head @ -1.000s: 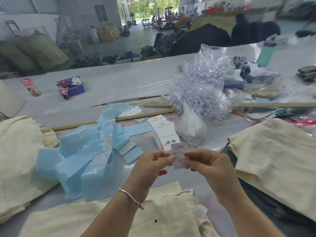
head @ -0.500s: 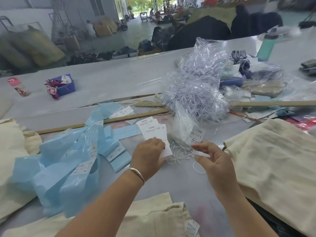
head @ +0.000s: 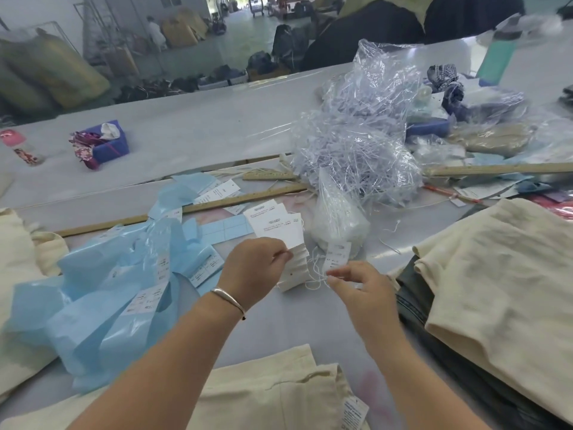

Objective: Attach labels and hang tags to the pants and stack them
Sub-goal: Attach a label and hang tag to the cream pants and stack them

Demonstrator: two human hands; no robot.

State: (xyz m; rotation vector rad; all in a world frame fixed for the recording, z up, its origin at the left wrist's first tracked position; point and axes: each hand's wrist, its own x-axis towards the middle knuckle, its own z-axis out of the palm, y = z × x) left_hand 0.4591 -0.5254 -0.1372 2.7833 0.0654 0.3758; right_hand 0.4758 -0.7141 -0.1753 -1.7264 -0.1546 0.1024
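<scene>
Head view: we see the left hand (head: pixel 251 268) pinching a tag off the white tag stack (head: pixel 280 240), and the right hand (head: pixel 361 290) pinching a small tag (head: pixel 336 256) w/ string. Pants (head: pixel 279 395) at near table edge, one label on; we judge hang tag pending. Stacked pants (head: pixel 502 293) to the right.
</scene>
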